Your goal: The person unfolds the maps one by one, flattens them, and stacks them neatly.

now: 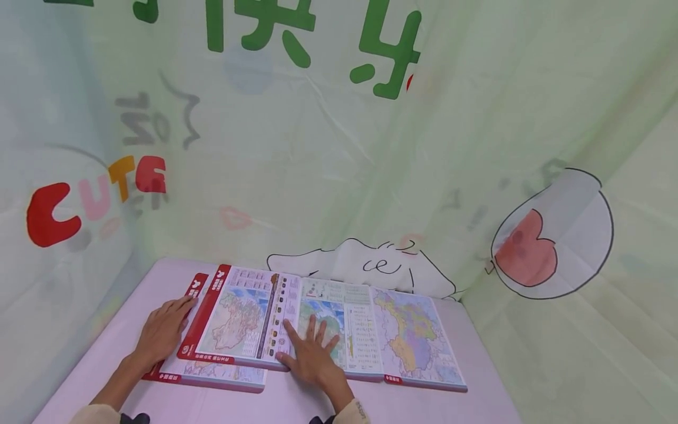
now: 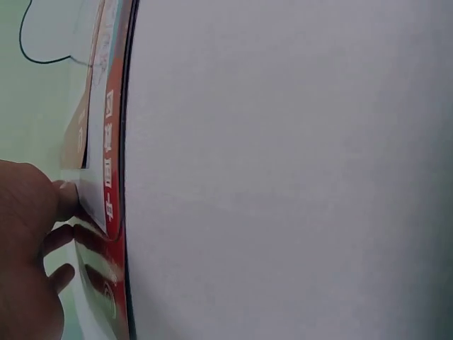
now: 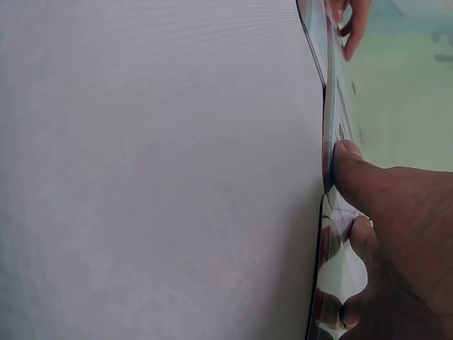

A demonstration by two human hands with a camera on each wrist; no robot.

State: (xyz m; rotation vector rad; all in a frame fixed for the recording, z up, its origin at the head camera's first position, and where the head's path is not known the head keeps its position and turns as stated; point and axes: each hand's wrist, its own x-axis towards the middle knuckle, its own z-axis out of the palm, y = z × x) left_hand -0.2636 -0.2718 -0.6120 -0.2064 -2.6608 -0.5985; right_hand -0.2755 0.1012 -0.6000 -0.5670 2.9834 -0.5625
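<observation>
The upper red-bordered map (image 1: 235,321) lies between the person's two hands on the bench (image 1: 429,406), and overlaps the lower red-bordered map (image 1: 196,372), which juts out to its left and toward the person. The upper red strip (image 1: 206,309) runs away from the person, leaning to the right; which way the upper map is longer cannot be told for sure under this slant.

The left hand (image 1: 164,330) is the nearer one to that strip: it rests at the left side of the pair, its fingertips on the lower map's border, just beside the upper strip. The right hand (image 1: 312,353) lies flat with fingers spread, thumb and index finger on the upper map's right part, the other fingers on the middle map (image 1: 365,341). The hands are well apart, and neither appears clamped on anything.

Four map faces show: two overlapping at the left, the middle map, and the right-hand map (image 1: 413,330) with a red label at its near left corner. Whether the middle and right-hand ones are joined cannot be told. Two hands and two sleeves are in view, and behind stands one printed cloth backdrop (image 1: 339,176).
</observation>
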